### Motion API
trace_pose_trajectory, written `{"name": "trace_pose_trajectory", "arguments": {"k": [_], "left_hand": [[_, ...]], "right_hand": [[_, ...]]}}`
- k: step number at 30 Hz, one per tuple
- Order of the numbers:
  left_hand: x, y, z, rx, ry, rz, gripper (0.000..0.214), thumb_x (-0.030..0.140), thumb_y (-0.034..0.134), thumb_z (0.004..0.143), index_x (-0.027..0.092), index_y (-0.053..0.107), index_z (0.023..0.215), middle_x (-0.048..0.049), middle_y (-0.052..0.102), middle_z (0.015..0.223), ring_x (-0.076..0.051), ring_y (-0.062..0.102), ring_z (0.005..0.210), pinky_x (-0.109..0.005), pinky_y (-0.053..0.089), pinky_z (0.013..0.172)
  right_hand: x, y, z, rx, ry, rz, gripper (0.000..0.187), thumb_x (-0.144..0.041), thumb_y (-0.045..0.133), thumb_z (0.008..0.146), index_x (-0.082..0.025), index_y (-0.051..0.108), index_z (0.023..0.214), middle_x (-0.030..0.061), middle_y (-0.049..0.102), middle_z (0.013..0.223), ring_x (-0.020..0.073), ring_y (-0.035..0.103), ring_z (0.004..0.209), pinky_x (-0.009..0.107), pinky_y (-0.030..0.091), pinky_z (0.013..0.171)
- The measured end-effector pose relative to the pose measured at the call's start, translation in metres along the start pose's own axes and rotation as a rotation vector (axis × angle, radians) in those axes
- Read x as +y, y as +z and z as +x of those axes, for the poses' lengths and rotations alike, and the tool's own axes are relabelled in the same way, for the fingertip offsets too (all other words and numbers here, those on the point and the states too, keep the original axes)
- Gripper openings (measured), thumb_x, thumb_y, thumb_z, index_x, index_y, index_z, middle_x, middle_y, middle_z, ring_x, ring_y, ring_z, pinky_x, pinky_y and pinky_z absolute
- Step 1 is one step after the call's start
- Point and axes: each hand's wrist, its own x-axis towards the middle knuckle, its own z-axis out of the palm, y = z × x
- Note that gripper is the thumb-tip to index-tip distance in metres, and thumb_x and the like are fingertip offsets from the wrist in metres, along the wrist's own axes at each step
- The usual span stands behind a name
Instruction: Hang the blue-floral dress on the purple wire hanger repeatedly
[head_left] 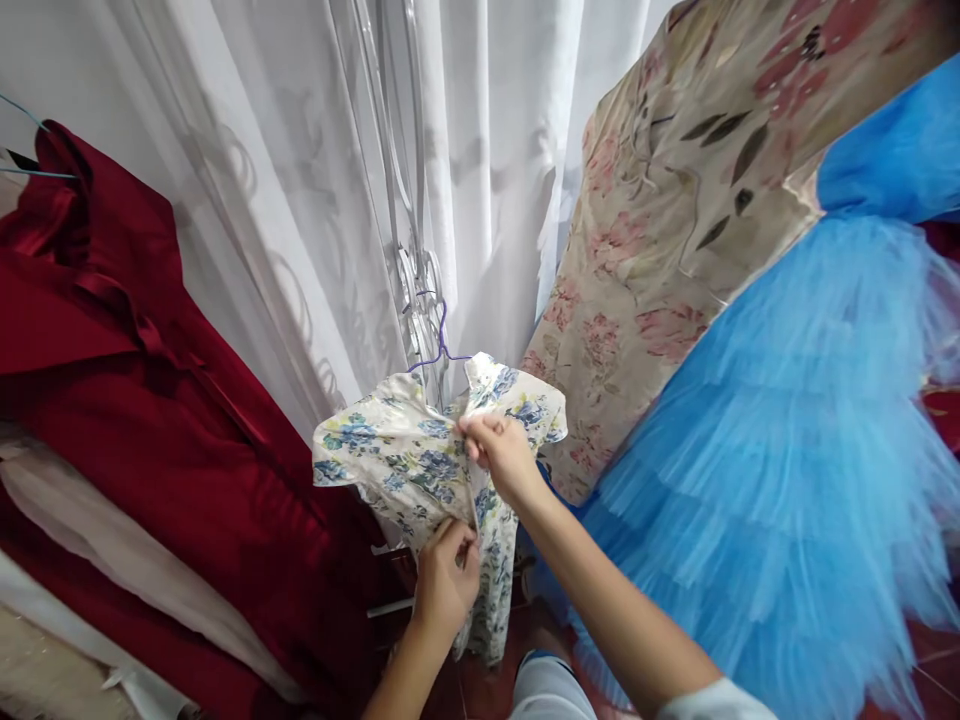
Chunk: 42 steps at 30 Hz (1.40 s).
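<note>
A white dress with a blue floral print (431, 465) hangs by its shoulders from a thin purple hanger (442, 350) in the middle of the view. A long opening or seam runs down from its neckline. My right hand (499, 450) pinches the cloth at the top of this line, just below the neck. Lower down, my left hand (450, 565) is closed on the fabric beside the same line. Whether a zip pull or buttons lie under my fingers cannot be made out.
Behind the dress stands a white metal rack (409, 200) in front of white curtains (487, 130). Dark red garments (150, 380) hang close on the left. On the right are a beige floral cloth (637, 230) and a tiered blue tulle dress (750, 480).
</note>
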Motion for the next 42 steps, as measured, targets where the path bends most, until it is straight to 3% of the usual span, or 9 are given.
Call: {"name": "trace_pose_trajectory", "arguments": {"k": [4,7,10,13,18,23,29,37,42], "left_hand": [[-0.002,0.003,-0.002,-0.098,0.066,0.203,0.02,0.005,0.049,0.079,0.022,0.059,0.075,-0.0065,0.063,0.084,-0.021,0.063,0.079,-0.029,0.047,0.07],[0.004,-0.011,0.011,-0.115,0.104,0.165,0.016,0.01,0.056,0.08,0.023,0.063,0.075,-0.0059,0.065,0.081,-0.021,0.065,0.076,-0.03,0.049,0.07],[0.024,-0.048,0.048,0.043,0.14,0.068,0.022,0.023,0.054,0.091,0.026,0.064,0.111,-0.0069,0.068,0.09,-0.022,0.066,0.084,-0.033,0.05,0.081],[0.054,-0.09,0.1,0.29,0.217,0.046,0.044,0.029,0.046,0.098,0.023,0.045,0.141,-0.0051,0.066,0.089,-0.02,0.064,0.08,-0.032,0.05,0.08],[0.088,-0.117,0.155,0.199,0.478,0.23,0.024,0.031,0.045,0.099,0.019,0.066,0.097,-0.0056,0.065,0.089,-0.018,0.062,0.085,-0.027,0.047,0.08],[0.071,-0.116,0.158,0.485,0.418,0.263,0.021,0.031,0.049,0.097,0.018,0.065,0.091,-0.0063,0.068,0.09,-0.02,0.062,0.093,-0.03,0.045,0.087],[0.037,-0.148,0.163,0.854,0.23,0.079,0.027,0.036,0.046,0.097,0.015,0.063,0.093,-0.0059,0.065,0.086,-0.019,0.062,0.085,-0.029,0.049,0.082],[0.064,-0.136,0.139,0.501,0.467,0.26,0.016,0.028,0.055,0.094,0.019,0.067,0.087,-0.0051,0.07,0.096,-0.02,0.061,0.108,-0.043,0.032,0.114],[0.073,-0.131,0.135,0.493,0.46,0.221,0.015,0.026,0.053,0.095,0.019,0.066,0.09,-0.0049,0.07,0.098,-0.019,0.064,0.104,-0.036,0.043,0.103]], "right_hand": [[-0.032,0.013,0.045,0.012,-0.068,0.116,0.025,-0.034,0.069,0.073,-0.015,0.063,0.057,-0.0033,0.051,0.044,0.0058,0.026,0.037,0.024,0.017,0.038],[-0.038,0.015,0.048,0.006,-0.086,0.144,0.023,-0.035,0.068,0.074,-0.015,0.063,0.061,-0.004,0.051,0.044,0.006,0.028,0.036,0.023,0.018,0.038],[-0.035,0.01,0.035,-0.012,-0.081,0.075,0.022,-0.036,0.066,0.077,-0.017,0.063,0.067,-0.0056,0.049,0.042,0.0074,0.032,0.037,0.022,0.02,0.038],[-0.032,0.004,0.024,-0.033,-0.119,-0.011,0.024,-0.037,0.065,0.079,-0.018,0.06,0.067,-0.006,0.048,0.042,0.008,0.035,0.038,0.022,0.023,0.04],[-0.026,0.005,0.023,0.012,-0.248,-0.212,0.027,-0.038,0.061,0.084,-0.019,0.052,0.068,-0.0059,0.045,0.049,0.0089,0.038,0.043,0.023,0.026,0.045],[-0.005,0.013,0.023,0.071,-0.36,-0.419,0.024,-0.031,0.054,0.087,-0.021,0.046,0.067,-0.005,0.044,0.053,0.0108,0.041,0.048,0.024,0.028,0.049],[0.024,0.008,0.02,0.028,-0.202,-0.429,0.025,-0.026,0.056,0.081,-0.021,0.045,0.059,-0.0032,0.048,0.053,0.0114,0.043,0.049,0.024,0.029,0.048],[0.006,0.03,0.026,-0.183,-0.147,-0.203,0.027,-0.045,0.059,0.089,-0.018,0.06,0.085,-0.0036,0.057,0.052,0.0135,0.053,0.047,0.024,0.04,0.049],[0.019,0.03,0.032,-0.129,-0.192,-0.215,0.03,-0.042,0.054,0.09,-0.019,0.055,0.072,-0.0035,0.052,0.051,0.0121,0.047,0.046,0.023,0.036,0.048]]}}
